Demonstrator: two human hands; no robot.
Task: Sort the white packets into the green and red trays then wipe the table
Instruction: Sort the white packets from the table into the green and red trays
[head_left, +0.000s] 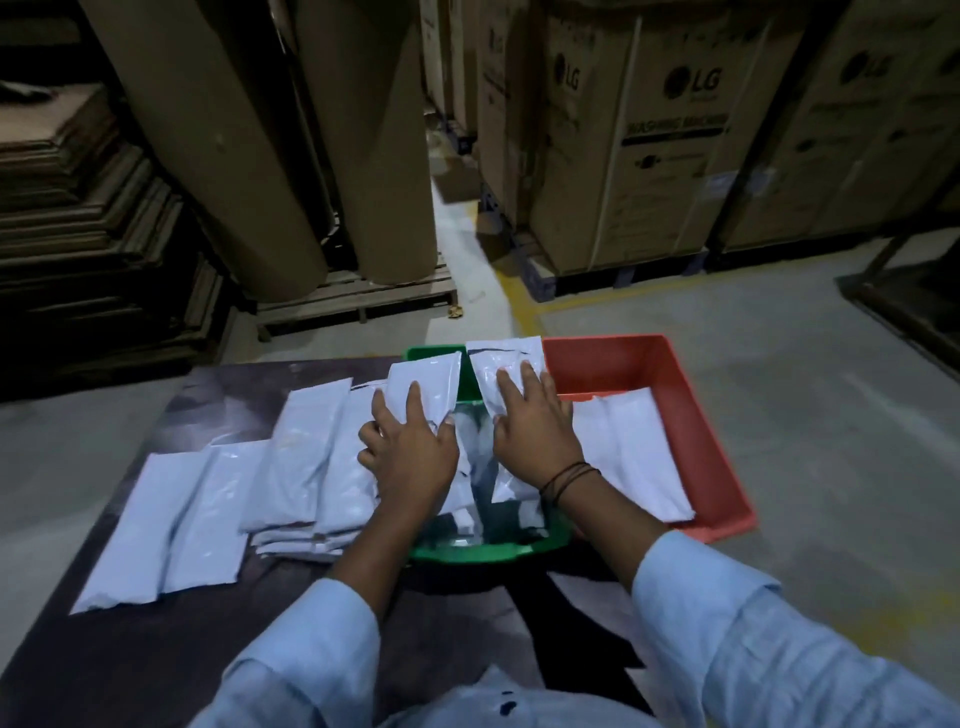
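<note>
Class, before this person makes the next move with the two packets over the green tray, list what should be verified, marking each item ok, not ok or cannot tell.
1. Left hand rests on the left packet, above the green tray: ok.
2. Right hand has straight fingers lying on the right packet: ok.
3. Thumbs grip underneath either packet: cannot tell.
4. Red tray has bare floor beside its sorted packet: ok.
5. Table ready for wiping: not ok, unsorted packets lie on it.
</note>
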